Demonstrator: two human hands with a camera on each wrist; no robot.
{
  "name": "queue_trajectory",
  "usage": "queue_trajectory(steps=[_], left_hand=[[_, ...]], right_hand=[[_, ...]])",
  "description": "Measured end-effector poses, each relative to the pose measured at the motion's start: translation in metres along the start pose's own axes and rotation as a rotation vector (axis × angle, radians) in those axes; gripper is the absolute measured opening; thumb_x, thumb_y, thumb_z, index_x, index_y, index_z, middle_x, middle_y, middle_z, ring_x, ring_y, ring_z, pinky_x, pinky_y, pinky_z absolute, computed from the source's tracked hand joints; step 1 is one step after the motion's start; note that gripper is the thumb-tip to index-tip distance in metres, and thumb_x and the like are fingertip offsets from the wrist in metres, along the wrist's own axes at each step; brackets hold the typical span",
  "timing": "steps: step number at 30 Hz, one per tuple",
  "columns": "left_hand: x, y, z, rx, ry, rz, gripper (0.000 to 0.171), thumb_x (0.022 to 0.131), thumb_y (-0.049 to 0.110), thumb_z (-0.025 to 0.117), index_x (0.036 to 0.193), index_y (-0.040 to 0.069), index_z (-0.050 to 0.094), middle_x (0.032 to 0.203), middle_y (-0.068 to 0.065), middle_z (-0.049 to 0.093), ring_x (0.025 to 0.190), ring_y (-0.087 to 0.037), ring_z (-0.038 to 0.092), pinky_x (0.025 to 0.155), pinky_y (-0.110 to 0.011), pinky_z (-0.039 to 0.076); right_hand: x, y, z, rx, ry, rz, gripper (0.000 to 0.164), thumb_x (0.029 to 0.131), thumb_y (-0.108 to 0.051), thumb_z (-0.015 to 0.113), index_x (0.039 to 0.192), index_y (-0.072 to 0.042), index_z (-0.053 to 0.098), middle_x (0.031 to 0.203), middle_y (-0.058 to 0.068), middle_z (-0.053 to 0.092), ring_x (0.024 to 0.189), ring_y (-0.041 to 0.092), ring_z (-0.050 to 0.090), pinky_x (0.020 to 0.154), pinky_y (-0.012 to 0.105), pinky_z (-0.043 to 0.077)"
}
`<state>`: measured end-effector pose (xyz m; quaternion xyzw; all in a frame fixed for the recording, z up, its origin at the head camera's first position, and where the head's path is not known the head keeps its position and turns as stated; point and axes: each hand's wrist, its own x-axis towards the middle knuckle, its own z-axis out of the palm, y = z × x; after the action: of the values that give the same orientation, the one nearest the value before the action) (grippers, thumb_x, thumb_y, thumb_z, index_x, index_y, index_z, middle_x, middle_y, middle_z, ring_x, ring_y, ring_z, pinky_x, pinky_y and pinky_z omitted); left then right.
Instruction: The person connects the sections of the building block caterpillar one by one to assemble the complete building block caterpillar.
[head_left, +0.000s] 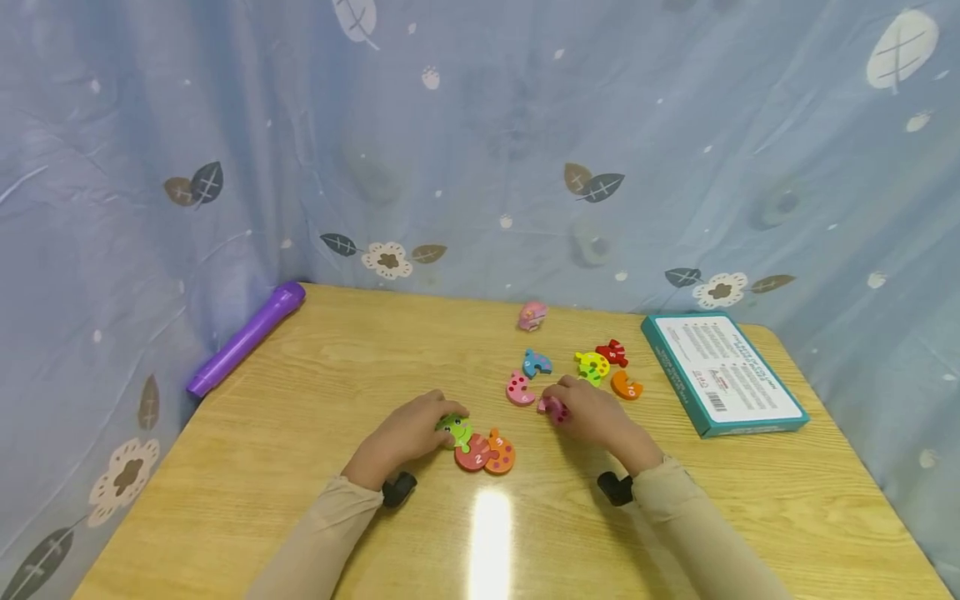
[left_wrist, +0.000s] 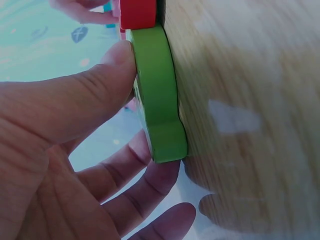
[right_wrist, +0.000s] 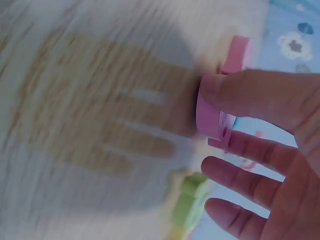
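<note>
My left hand (head_left: 412, 427) holds a green puzzle piece with a smiling face (head_left: 456, 430) on the table, thumb on its top edge and fingers at its far end. Joined to this piece are a red one marked 2 (head_left: 471, 455) and a dotted orange one marked 3 (head_left: 502, 457). In the right wrist view, my right hand (right_wrist: 270, 145) pinches a pink puzzle piece (right_wrist: 209, 112) between thumb and index finger, its other fingers loosely spread. A lighter pink dotted piece (head_left: 517, 390) lies just left of that hand in the head view, below a blue piece (head_left: 536, 363).
Yellow (head_left: 591, 361), light green (head_left: 589, 377), red (head_left: 613, 353) and orange (head_left: 626, 386) pieces lie beyond the right hand. A teal-edged box (head_left: 723, 375) is at the right, a purple tube (head_left: 247, 340) at the far left. One small pink object (head_left: 532, 315) sits near the curtain (head_left: 480, 150).
</note>
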<state>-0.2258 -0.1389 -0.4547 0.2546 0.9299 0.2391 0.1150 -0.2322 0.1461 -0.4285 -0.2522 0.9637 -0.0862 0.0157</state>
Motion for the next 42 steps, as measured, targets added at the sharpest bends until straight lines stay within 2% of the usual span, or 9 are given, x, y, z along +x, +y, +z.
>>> queue_trajectory(steps=[3, 6, 9, 14, 19, 27, 31, 36, 42], left_hand=[[0.002, 0.001, -0.001, 0.011, 0.0, -0.004, 0.04, 0.082, 0.02, 0.07, 0.12, 0.022, 0.062, 0.095, 0.003, 0.049, 0.077, -0.013, 0.046, 0.072, -0.032, 0.041], [0.001, 0.001, -0.001, 0.016, -0.002, -0.007, 0.04, 0.081, 0.02, 0.07, 0.12, 0.021, 0.062, 0.095, 0.002, 0.049, 0.078, -0.012, 0.047, 0.073, -0.032, 0.042], [0.0, 0.001, -0.002, 0.02, -0.004, -0.007, 0.039, 0.082, 0.02, 0.07, 0.12, 0.021, 0.062, 0.096, 0.002, 0.05, 0.079, -0.012, 0.048, 0.073, -0.033, 0.043], [-0.001, 0.004, -0.004, 0.013, -0.003, 0.003, 0.038, 0.083, 0.021, 0.069, 0.12, 0.02, 0.062, 0.096, 0.001, 0.051, 0.078, -0.012, 0.048, 0.072, -0.033, 0.043], [-0.002, 0.004, -0.005, 0.018, -0.002, 0.011, 0.038, 0.083, 0.022, 0.069, 0.12, 0.02, 0.062, 0.094, 0.001, 0.05, 0.075, -0.012, 0.046, 0.07, -0.031, 0.041], [-0.003, 0.004, -0.006, 0.012, -0.001, 0.01, 0.038, 0.082, 0.021, 0.07, 0.12, 0.02, 0.062, 0.093, 0.0, 0.05, 0.075, -0.013, 0.045, 0.069, -0.03, 0.04], [-0.004, 0.005, -0.005, 0.002, -0.006, 0.008, 0.039, 0.082, 0.021, 0.07, 0.119, 0.019, 0.062, 0.092, 0.001, 0.049, 0.075, -0.013, 0.045, 0.069, -0.03, 0.04], [-0.005, 0.005, -0.003, -0.006, -0.012, 0.006, 0.039, 0.082, 0.021, 0.07, 0.12, 0.019, 0.062, 0.092, 0.001, 0.049, 0.075, -0.013, 0.045, 0.07, -0.03, 0.041], [-0.005, 0.006, -0.006, 0.01, 0.005, 0.008, 0.039, 0.081, 0.022, 0.071, 0.119, 0.019, 0.063, 0.092, 0.001, 0.049, 0.076, -0.012, 0.045, 0.07, -0.03, 0.041]], right_hand=[[0.001, -0.008, -0.003, -0.019, 0.004, 0.006, 0.034, 0.077, -0.019, 0.074, 0.11, -0.017, 0.065, 0.104, 0.006, 0.056, 0.088, 0.022, 0.056, 0.066, 0.037, 0.05], [0.006, -0.025, -0.007, 0.0, -0.007, -0.047, 0.035, 0.079, -0.019, 0.074, 0.113, -0.018, 0.064, 0.111, 0.008, 0.056, 0.093, 0.023, 0.057, 0.068, 0.037, 0.05], [0.012, -0.044, -0.009, 0.015, -0.06, -0.1, 0.035, 0.08, -0.021, 0.072, 0.114, -0.019, 0.063, 0.114, 0.007, 0.057, 0.098, 0.024, 0.057, 0.067, 0.038, 0.05], [0.02, -0.06, -0.006, 0.036, -0.139, -0.167, 0.033, 0.081, -0.017, 0.071, 0.113, -0.019, 0.063, 0.106, 0.004, 0.056, 0.087, 0.02, 0.059, 0.067, 0.037, 0.05], [0.024, -0.061, 0.001, 0.062, -0.149, -0.238, 0.029, 0.083, -0.01, 0.068, 0.11, -0.019, 0.063, 0.108, 0.004, 0.053, 0.084, 0.018, 0.058, 0.075, 0.034, 0.049], [0.027, -0.061, 0.002, 0.012, -0.134, -0.287, 0.027, 0.085, -0.014, 0.067, 0.11, -0.023, 0.064, 0.11, 0.001, 0.052, 0.078, 0.015, 0.056, 0.064, 0.033, 0.049], [0.028, -0.061, 0.001, -0.035, -0.156, -0.279, 0.028, 0.085, -0.015, 0.067, 0.111, -0.025, 0.064, 0.107, 0.0, 0.054, 0.077, 0.014, 0.056, 0.062, 0.031, 0.048], [0.03, -0.059, 0.001, -0.08, -0.209, -0.269, 0.029, 0.084, -0.016, 0.068, 0.11, -0.027, 0.065, 0.099, -0.003, 0.054, 0.074, 0.01, 0.053, 0.062, 0.028, 0.046], [0.034, -0.058, 0.002, -0.122, -0.189, -0.319, 0.024, 0.085, -0.02, 0.067, 0.108, -0.028, 0.066, 0.105, -0.002, 0.056, 0.08, 0.012, 0.055, 0.067, 0.03, 0.048]])
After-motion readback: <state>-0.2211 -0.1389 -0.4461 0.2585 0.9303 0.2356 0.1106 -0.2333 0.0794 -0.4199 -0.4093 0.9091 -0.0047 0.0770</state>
